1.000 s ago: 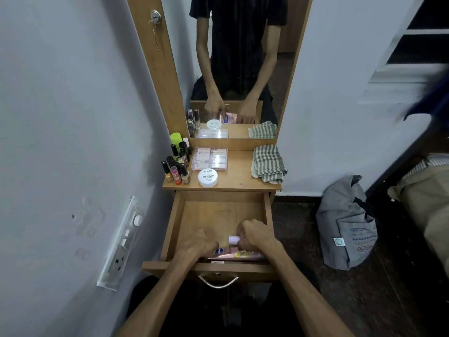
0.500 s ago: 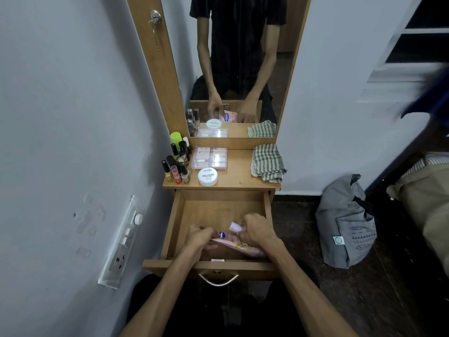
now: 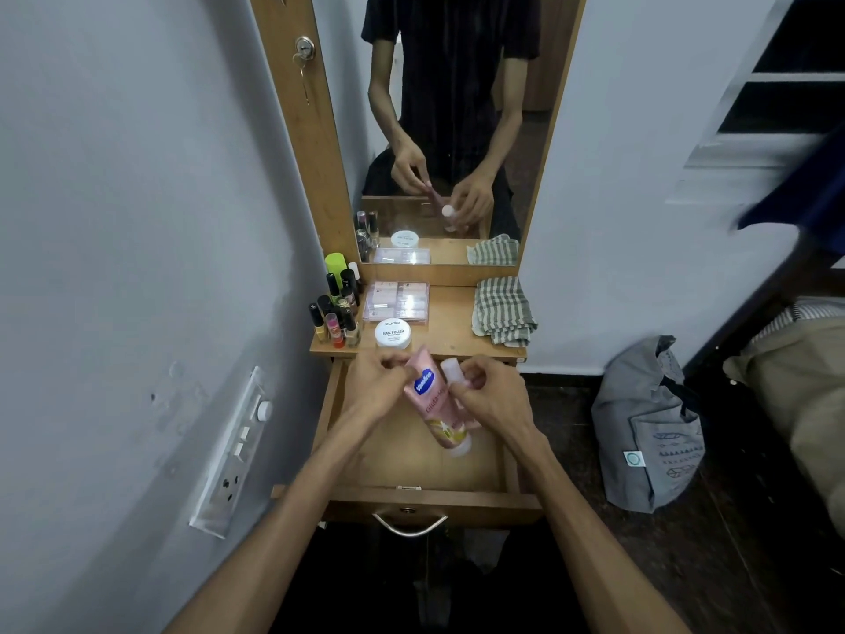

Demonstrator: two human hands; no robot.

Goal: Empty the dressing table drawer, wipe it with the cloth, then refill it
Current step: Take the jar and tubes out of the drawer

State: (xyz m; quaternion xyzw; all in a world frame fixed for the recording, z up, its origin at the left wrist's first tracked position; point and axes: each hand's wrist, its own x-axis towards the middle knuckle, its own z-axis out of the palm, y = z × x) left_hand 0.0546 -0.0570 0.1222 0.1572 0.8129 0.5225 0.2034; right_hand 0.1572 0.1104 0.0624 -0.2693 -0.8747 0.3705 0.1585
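Lifted pink tube [image 3: 434, 402], cap toward viewer.

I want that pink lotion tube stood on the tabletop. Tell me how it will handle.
The pink tube looks soft plastic, so it probably flexes under the fingers. Its flat white cap could let it stand cap-down, though such a tall, narrow shape may tip. Laid down, it might roll.

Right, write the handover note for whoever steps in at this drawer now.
Left hand: gripping the top end of the pink lotion tube, lifted over the open drawer.
Right hand: holding a small white-capped bottle and steadying the tube.
On the tabletop: nail polish bottles, white jar, clear box, checked cloth, folded.
Done: visible drawer floor bare.
Left: set down these two items, wipe with the cloth, refill.
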